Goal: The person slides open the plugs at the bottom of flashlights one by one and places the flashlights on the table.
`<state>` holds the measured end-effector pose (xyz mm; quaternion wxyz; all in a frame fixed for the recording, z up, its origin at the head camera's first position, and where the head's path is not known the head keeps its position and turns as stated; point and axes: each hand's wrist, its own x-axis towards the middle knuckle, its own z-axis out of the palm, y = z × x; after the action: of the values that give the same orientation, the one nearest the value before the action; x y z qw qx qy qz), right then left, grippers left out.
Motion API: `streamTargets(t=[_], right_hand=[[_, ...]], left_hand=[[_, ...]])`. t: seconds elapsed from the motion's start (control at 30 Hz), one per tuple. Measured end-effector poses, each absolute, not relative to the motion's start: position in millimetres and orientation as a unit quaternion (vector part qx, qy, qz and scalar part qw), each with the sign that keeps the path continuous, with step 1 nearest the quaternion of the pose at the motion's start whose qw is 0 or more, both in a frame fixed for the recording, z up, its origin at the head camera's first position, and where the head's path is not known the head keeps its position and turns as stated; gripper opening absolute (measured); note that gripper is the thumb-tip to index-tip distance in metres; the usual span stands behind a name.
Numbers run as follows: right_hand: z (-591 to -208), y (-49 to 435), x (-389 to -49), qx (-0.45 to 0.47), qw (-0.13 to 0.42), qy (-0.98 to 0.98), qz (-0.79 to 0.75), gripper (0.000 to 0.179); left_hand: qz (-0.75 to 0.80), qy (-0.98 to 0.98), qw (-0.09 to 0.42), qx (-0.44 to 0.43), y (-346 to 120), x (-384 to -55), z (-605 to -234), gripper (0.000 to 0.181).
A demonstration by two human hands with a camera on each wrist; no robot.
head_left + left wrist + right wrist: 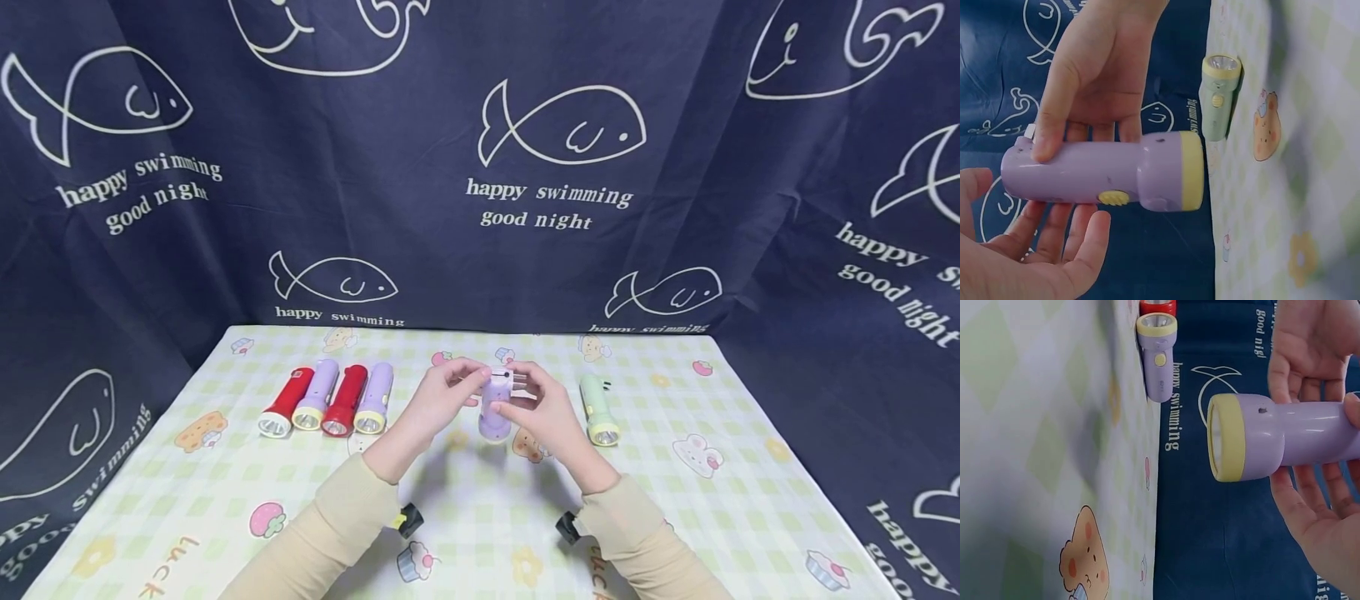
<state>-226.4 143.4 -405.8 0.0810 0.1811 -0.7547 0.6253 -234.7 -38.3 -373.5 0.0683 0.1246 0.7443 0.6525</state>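
Observation:
A purple flashlight [495, 408] with a yellow lens ring is held over the middle of the table, lens end down toward the table. My right hand [546, 408] grips its body, thumb on the near side and fingers behind. My left hand [447, 396] is at its tail end; in the left wrist view, the left hand [1041, 250] has loosely bent fingers beside the body and its thumb apart from it. Small prongs stick out near the tail. In the right wrist view the yellow ring [1227, 437] faces the tablecloth.
To the left lie a red flashlight [288, 400], a purple one [318, 392], another red one [347, 396] and another purple one [377, 396], side by side. A green flashlight [597, 404] with prongs lies at the right. Behind the table [720, 533] hangs a dark blue curtain [420, 167].

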Motion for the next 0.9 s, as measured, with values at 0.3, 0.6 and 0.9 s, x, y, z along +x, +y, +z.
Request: streamTargets(t=[0.3, 0.6, 0.9], right_hand=[[-404.4, 145.9, -224.9, 0.158, 0.063, -0.772, 0.612, 0.05], [-402.7, 145.5, -223.8, 0.182, 0.052, -0.745, 0.64, 0.048], [-401.4, 145.7, -223.1, 0.168, 0.021, -0.741, 0.65, 0.05]], left_hand=[[0.661, 0.733, 0.076, 0.143, -37.3, -235.2, -379.4, 0.032], [0.659, 0.73, 0.083, 0.159, -37.8, -236.4, -381.8, 0.036], [0.663, 0.728, 0.096, 0.147, -37.6, -236.3, -381.6, 0.037]])
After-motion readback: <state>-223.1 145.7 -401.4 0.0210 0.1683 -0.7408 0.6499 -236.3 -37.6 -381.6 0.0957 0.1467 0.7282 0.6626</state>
